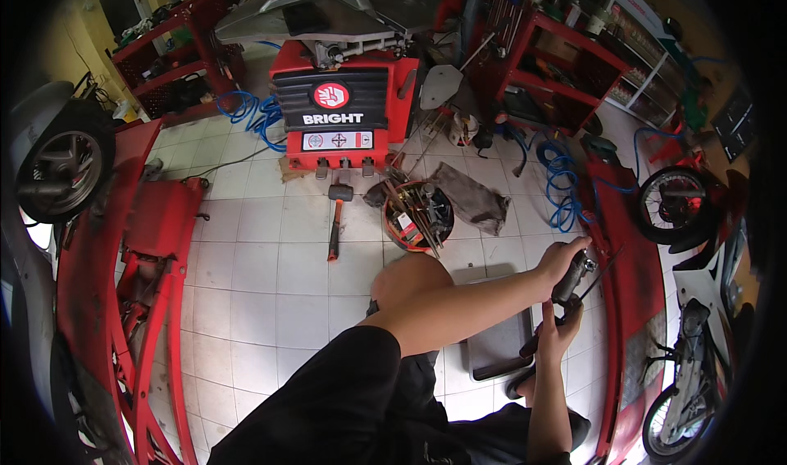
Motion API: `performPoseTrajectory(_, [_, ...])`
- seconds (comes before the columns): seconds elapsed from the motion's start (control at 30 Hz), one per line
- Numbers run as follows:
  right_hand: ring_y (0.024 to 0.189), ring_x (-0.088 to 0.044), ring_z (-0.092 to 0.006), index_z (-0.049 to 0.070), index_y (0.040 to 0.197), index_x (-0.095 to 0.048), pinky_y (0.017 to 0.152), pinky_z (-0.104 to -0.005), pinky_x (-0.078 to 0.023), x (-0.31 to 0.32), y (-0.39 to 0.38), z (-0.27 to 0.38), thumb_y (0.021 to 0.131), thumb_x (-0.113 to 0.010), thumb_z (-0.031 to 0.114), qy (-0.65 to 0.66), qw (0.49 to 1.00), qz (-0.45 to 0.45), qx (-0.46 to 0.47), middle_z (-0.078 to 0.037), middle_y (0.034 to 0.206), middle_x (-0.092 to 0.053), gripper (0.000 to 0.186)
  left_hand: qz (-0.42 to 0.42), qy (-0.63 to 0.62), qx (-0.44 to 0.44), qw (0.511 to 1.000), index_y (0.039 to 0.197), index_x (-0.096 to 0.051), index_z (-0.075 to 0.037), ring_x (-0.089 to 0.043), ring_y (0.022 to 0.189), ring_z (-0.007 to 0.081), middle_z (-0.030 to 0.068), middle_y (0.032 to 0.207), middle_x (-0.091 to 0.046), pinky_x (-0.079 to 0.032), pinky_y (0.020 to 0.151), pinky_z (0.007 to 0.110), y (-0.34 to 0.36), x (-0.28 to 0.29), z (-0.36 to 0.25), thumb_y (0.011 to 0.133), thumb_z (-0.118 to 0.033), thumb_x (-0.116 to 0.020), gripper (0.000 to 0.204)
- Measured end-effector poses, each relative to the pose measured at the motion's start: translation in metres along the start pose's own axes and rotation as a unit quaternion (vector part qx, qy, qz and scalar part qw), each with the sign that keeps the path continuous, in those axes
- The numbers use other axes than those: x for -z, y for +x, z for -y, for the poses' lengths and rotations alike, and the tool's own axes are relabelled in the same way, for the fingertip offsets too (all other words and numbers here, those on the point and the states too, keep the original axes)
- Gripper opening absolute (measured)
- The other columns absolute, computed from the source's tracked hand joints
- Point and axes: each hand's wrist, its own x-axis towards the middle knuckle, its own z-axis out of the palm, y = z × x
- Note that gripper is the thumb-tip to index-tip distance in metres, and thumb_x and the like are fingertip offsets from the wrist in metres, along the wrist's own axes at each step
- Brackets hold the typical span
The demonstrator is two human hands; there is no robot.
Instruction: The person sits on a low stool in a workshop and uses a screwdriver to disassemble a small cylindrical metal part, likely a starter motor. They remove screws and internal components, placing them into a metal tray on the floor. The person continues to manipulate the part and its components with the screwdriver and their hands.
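My left hand (pixel 564 262) reaches across to the right, its fingers closed round the top of a dark, roughly cylindrical metal part (pixel 567 286) with a shiny end. Just below, my right hand (pixel 559 330) pinches the lower end of the same part. A thin dark rod (pixel 602 275) slants up and to the right beside the part; where it joins is unclear. A dark handle with some red (pixel 531 347) shows left of my right hand, and I cannot tell whether that hand holds it. Under my hands, a grey metal tray (pixel 492 373) lies on the floor.
A rubber-headed hammer (pixel 335 223) lies on the tiles, left of a round tub (pixel 416 243) full of tools. Beside the tub is a dark rag (pixel 471 198). Red lifts (pixel 631 317) flank me, with motorcycle wheels (pixel 674 207) nearby. Blue hoses (pixel 561 190) coil behind; a red machine (pixel 332 96) stands ahead.
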Motion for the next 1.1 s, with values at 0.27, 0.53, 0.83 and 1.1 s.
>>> performPoseTrajectory(0.27, [0.063, -0.059, -0.0105, -0.002, 0.135, -0.051, 0.049, -0.025, -0.044, -0.004, 0.016, 0.026, 0.086, -0.074, 0.011, 0.042, 0.998, -0.007, -0.039, -0.012, 0.112, -0.068, 0.056, 0.061, -0.151, 0.06, 0.985, 0.096, -0.068, -0.009, -0.068, 0.073, 0.0206, 0.0084, 0.082, -0.07, -0.056, 0.069, 0.036, 0.006, 0.007, -0.01, 0.092, -0.041, -0.061, 0.033])
performPoseTrajectory(0.53, [0.065, -0.058, -0.0072, -0.006, 0.129, -0.057, 0.058, -0.025, -0.048, 0.004, 0.021, 0.042, 0.077, -0.088, 0.024, 0.061, 0.997, -0.001, -0.053, -0.015, 0.107, -0.069, 0.068, 0.102, -0.099, -0.012, 0.99, 0.119, -0.059, 0.002, -0.066, 0.096, 0.0326, 0.0192, 0.105, -0.068, -0.053, 0.09, 0.044, -0.019, 0.001, -0.036, 0.095, -0.048, -0.055, 0.055])
performPoseTrajectory(0.83, [0.056, -0.054, -0.0046, -0.008, 0.121, -0.063, 0.056, -0.0214, -0.044, 0.009, 0.012, 0.026, 0.076, -0.09, 0.024, 0.151, 0.987, -0.047, -0.04, -0.001, 0.065, -0.065, 0.062, 0.231, 0.066, -0.118, 0.964, 0.144, -0.044, -0.009, -0.063, 0.113, 0.0306, 0.018, 0.126, -0.062, -0.05, 0.096, 0.044, -0.029, -0.002, -0.014, 0.099, -0.05, -0.052, 0.062])
performPoseTrajectory(1.1, [0.054, -0.048, -0.0056, -0.008, 0.115, -0.064, 0.049, -0.0222, -0.035, 0.028, 0.006, 0.008, 0.08, -0.083, 0.019, 0.33, 0.938, -0.038, -0.099, 0.001, 0.068, -0.059, 0.048, 0.213, 0.229, -0.173, 0.934, 0.149, -0.036, -0.007, -0.056, 0.122, 0.0238, 0.0153, 0.135, -0.057, -0.037, 0.11, 0.04, -0.018, -0.003, -0.005, 0.101, -0.055, -0.05, 0.069])
